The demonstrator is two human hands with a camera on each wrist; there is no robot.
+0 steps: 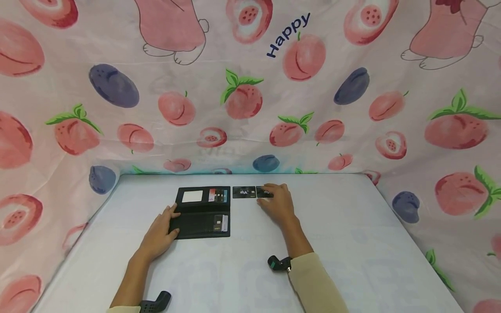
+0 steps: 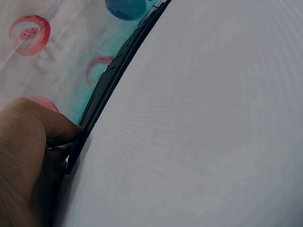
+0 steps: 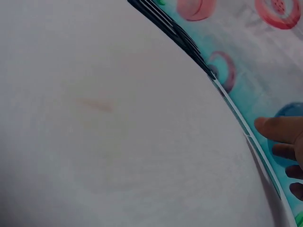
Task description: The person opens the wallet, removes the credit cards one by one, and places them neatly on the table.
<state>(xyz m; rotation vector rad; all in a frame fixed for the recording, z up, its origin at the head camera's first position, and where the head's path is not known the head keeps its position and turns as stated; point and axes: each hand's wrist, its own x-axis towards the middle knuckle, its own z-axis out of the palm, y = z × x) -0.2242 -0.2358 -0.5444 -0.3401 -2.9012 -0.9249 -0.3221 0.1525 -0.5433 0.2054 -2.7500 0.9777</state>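
A black wallet (image 1: 203,223) lies unfolded flat, with a white window panel and several cards in its slots. My left hand (image 1: 158,234) rests at its left edge, fingertips and thumb spread on the black cover. In the left wrist view the left hand (image 2: 28,146) presses the edge of the thin dark wallet (image 2: 106,90). Right of the wallet lies a black VIP card (image 1: 243,192), and beside it a second black card (image 1: 263,191), partly hidden under my right hand (image 1: 279,203). The right wrist view shows the right hand (image 3: 286,139) with fingers apart, close by the flat cards.
The white table (image 1: 336,243) runs back to a fruit-patterned cloth (image 1: 211,87) that hangs behind and at both sides. Black wrist devices (image 1: 278,263) sit at both wrists, near the beige sleeves (image 1: 317,282).
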